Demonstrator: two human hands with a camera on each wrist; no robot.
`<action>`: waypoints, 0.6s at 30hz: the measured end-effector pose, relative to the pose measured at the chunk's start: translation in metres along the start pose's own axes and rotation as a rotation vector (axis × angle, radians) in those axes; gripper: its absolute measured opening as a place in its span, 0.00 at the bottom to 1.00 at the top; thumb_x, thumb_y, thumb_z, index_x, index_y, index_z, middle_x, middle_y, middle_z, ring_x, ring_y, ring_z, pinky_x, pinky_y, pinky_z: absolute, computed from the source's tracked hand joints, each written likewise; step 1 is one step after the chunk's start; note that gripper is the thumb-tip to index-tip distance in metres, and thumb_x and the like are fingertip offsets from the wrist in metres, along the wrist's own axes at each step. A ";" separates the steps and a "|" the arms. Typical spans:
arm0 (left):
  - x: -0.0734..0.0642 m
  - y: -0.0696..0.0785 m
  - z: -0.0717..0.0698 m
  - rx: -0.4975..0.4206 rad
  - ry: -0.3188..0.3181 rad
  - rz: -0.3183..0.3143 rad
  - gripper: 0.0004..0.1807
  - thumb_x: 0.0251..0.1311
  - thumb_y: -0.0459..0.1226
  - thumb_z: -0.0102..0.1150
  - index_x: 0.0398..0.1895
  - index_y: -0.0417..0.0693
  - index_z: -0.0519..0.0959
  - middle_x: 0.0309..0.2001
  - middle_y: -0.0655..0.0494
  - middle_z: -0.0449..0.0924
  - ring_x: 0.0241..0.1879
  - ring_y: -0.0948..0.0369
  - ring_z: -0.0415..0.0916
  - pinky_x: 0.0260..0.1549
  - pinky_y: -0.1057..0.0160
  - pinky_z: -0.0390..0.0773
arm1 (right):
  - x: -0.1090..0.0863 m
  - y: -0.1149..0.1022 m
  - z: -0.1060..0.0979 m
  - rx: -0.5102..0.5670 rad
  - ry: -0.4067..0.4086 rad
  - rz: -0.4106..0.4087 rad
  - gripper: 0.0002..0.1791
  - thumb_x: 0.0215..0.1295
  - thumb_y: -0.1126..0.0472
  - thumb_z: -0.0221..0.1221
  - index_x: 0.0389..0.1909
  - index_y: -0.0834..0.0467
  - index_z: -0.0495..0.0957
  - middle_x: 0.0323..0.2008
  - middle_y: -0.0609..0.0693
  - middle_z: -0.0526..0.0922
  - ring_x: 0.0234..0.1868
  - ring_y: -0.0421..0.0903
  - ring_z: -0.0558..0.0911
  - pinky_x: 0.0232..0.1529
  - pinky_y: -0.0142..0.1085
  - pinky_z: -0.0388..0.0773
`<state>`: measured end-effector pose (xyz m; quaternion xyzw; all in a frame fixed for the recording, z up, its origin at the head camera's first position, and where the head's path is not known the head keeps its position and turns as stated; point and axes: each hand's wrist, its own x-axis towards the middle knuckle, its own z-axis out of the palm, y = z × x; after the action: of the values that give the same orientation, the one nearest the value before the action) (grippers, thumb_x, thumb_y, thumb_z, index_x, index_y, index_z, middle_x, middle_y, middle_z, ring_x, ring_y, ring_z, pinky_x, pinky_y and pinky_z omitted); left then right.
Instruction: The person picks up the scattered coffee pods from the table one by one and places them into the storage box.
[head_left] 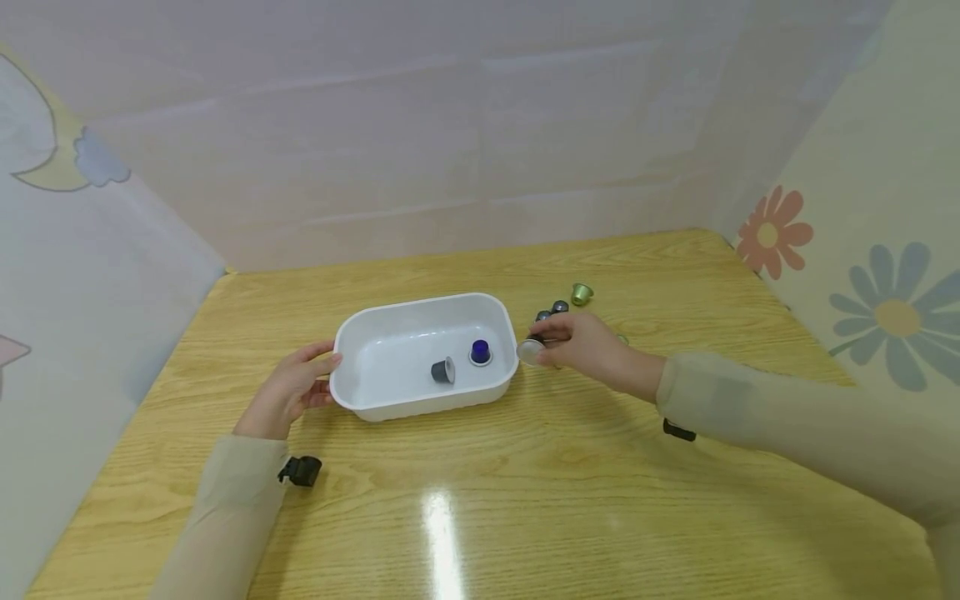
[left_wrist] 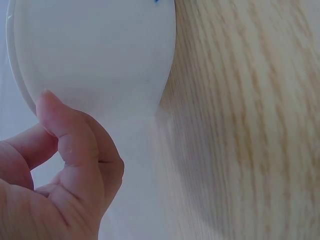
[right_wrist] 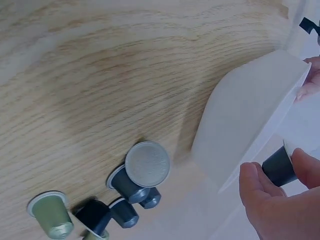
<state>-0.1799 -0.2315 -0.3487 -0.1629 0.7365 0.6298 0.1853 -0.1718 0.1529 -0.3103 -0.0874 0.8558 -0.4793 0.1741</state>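
Note:
A white plastic tub [head_left: 420, 408] stands on the table. At its left end my left hand [head_left: 288, 383] grips the rim, also seen in the left wrist view with the hand [left_wrist: 75, 155] at the tub's edge. Inside the tub, a blue-purple coffee capsule [head_left: 480, 350] stands lid down and a dark grey capsule [head_left: 442, 372] lies on its side. My right hand [head_left: 585, 346] pinches a dark coffee capsule [right_wrist: 279, 167] just beside the tub's right end, its pale lid [head_left: 531, 352] facing the head camera.
To the right of the tub, several loose capsules lie on the wooden table [head_left: 555, 492]. A green capsule [right_wrist: 51, 214] lies near a black capsule [right_wrist: 93, 216]; a pale-lidded capsule [right_wrist: 147, 164] overlaps dark ones. Cloth-like walls [head_left: 420, 150] surround the table's back and sides.

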 end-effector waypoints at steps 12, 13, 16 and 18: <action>0.000 0.000 0.002 -0.005 -0.002 -0.005 0.32 0.73 0.38 0.49 0.75 0.41 0.53 0.33 0.55 0.73 0.21 0.65 0.72 0.21 0.70 0.79 | 0.008 -0.010 0.019 0.082 -0.025 -0.045 0.22 0.62 0.73 0.62 0.57 0.73 0.73 0.55 0.67 0.77 0.59 0.59 0.75 0.51 0.39 0.79; 0.000 0.001 0.002 -0.007 -0.003 -0.005 0.32 0.73 0.38 0.49 0.75 0.41 0.53 0.33 0.55 0.73 0.21 0.65 0.72 0.21 0.70 0.79 | 0.009 -0.011 0.020 0.076 -0.024 -0.047 0.22 0.61 0.73 0.63 0.57 0.73 0.74 0.55 0.66 0.77 0.59 0.58 0.75 0.51 0.39 0.79; 0.000 0.001 0.002 -0.009 -0.003 -0.008 0.31 0.73 0.37 0.48 0.75 0.41 0.52 0.33 0.55 0.73 0.21 0.65 0.72 0.20 0.70 0.78 | 0.010 -0.016 0.025 0.069 -0.026 -0.043 0.22 0.61 0.72 0.63 0.57 0.71 0.74 0.55 0.65 0.78 0.59 0.57 0.76 0.52 0.39 0.78; -0.001 0.001 0.003 -0.014 -0.002 -0.010 0.31 0.73 0.37 0.48 0.75 0.41 0.52 0.33 0.55 0.73 0.21 0.65 0.72 0.20 0.70 0.78 | 0.011 -0.019 0.028 0.060 -0.032 -0.050 0.22 0.61 0.72 0.63 0.57 0.72 0.75 0.55 0.65 0.78 0.58 0.57 0.77 0.52 0.39 0.78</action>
<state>-0.1797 -0.2285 -0.3477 -0.1672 0.7311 0.6342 0.1879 -0.1717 0.1174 -0.3094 -0.1112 0.8358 -0.5073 0.1784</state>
